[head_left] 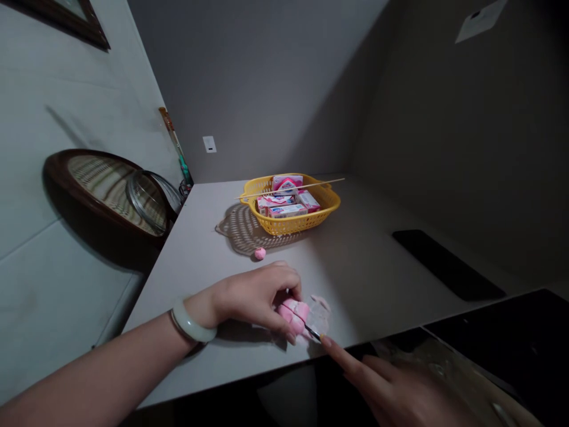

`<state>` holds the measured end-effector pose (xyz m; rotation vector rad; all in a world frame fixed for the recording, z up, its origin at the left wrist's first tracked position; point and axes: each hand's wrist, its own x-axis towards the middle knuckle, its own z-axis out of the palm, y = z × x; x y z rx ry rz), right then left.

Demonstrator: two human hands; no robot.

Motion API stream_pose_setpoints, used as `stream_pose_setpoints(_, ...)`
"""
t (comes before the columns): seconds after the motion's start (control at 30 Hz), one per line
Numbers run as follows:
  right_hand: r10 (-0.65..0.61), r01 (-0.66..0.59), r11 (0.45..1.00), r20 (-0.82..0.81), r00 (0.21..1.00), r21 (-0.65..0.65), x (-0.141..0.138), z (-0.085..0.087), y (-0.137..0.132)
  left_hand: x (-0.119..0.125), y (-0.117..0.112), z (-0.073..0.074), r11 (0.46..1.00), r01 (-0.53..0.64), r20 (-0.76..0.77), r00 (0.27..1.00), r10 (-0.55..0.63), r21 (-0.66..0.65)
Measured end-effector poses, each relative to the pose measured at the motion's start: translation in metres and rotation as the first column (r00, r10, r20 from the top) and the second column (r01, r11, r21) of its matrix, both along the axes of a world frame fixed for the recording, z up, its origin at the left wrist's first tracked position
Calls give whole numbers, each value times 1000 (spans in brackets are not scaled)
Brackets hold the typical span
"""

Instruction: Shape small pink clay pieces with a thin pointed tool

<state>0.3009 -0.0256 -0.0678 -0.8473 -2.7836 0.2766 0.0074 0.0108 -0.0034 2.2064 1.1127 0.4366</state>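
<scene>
We see a long gray desk [382,261] in a corner. On it sits a yellow basket [331,201] with pink and white boxes [287,207] inside and a long thin stick [288,190] lying across the top. Near the desk's edge is a lump of pink clay [293,314], cut into parts, with a clear plastic piece [319,314] just beside it. Our left hand [253,299] curls over the clay, holding it. Our right hand [391,385] is close, one finger stretched out to a thin black tool [312,333] touching the clay. We cannot tell if that hand holds the tool. A tiny pink ball [260,254] lies apart.
</scene>
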Motion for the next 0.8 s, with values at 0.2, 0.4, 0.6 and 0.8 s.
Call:
stream_pose_setpoints(0.2, 41, -41, 999, 5, 999, 32, -15, 17, 8, -7, 1, -5, 1000, 7, 49, 999, -7, -1)
stream_pose_setpoints(0.4, 82, -82, 997, 14, 997, 3, -3, 20, 14, -6, -1, -3, 1000, 30, 62, 998, -30, 0)
stream_pose_setpoints(0.6, 76, -79, 996, 87, 993, 29, -15, 16, 14, -6, 0, -2, 1000, -15, 68, 998, 15, -6)
stream_pose_setpoints(0.8, 136, -136, 991, 51, 989, -6, 2, 8, 20, -6, 1, -4, 1000, 5, 73, 997, -4, -11)
